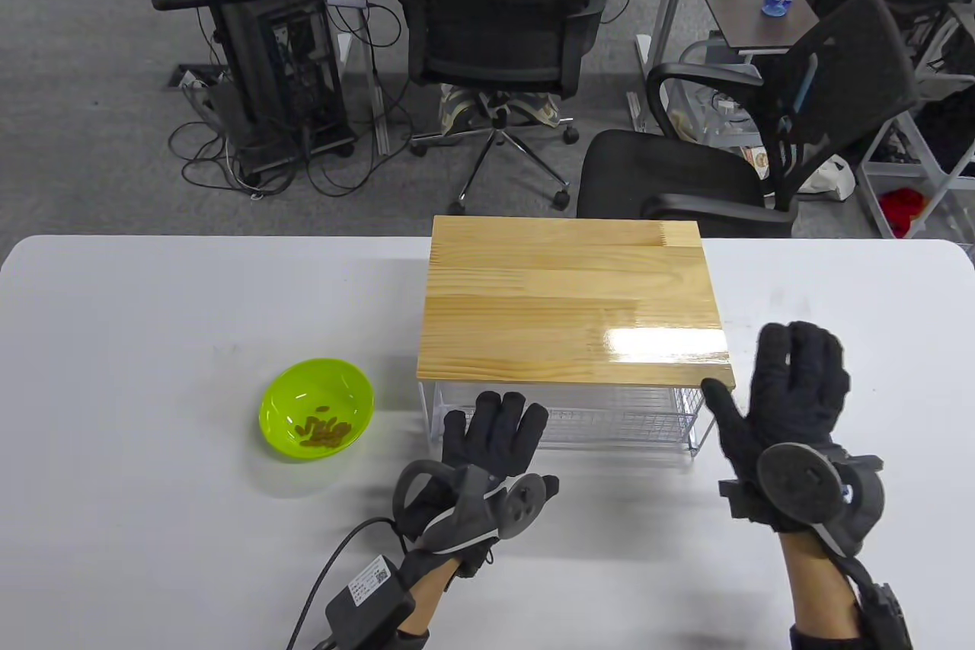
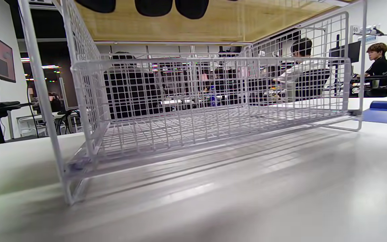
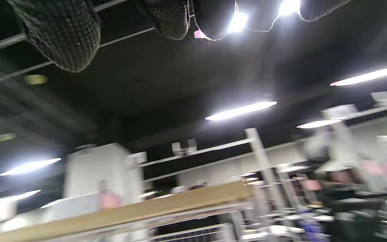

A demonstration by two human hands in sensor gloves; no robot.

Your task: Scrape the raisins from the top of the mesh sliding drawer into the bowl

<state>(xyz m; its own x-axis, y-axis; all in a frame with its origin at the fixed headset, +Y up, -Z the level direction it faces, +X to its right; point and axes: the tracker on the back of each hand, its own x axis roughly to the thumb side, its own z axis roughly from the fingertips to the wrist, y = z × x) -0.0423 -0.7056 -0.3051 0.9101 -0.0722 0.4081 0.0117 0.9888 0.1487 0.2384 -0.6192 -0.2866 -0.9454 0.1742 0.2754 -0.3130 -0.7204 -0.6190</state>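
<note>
The mesh sliding drawer [image 1: 567, 421] is seen at the centre of the white surface [image 1: 152, 315], its wooden top [image 1: 571, 299] lying with the long axis running from 9 to 3 o'clock; no raisins can be made out on that top in the table view. The raisins [image 1: 324, 430] that are visible lie inside the green bowl [image 1: 289, 395], which stands at about 9 o'clock of the drawer, near it but apart from it.

The left hand [image 1: 495, 440] is held flat with fingers straight and spread, just at the drawer's front edge at 6 o'clock of the top; nothing is gripped by it; in the left wrist view its fingertips [image 2: 153, 6] are seen against the underside of the wooden top, though contact cannot be confirmed. The right hand [image 1: 784, 391] is raised beside the front right corner, at roughly 4 o'clock of the top, fingers extended and together, thumb apart, nothing held; its wrist view is blurred and mostly shows ceiling.

The bowl lies toward 9 o'clock, so the left hand is the nearer to it; any sweep would have to run along the long axis from 3 toward 9 o'clock; the task is judged largely done, since the top appears bare.
</note>
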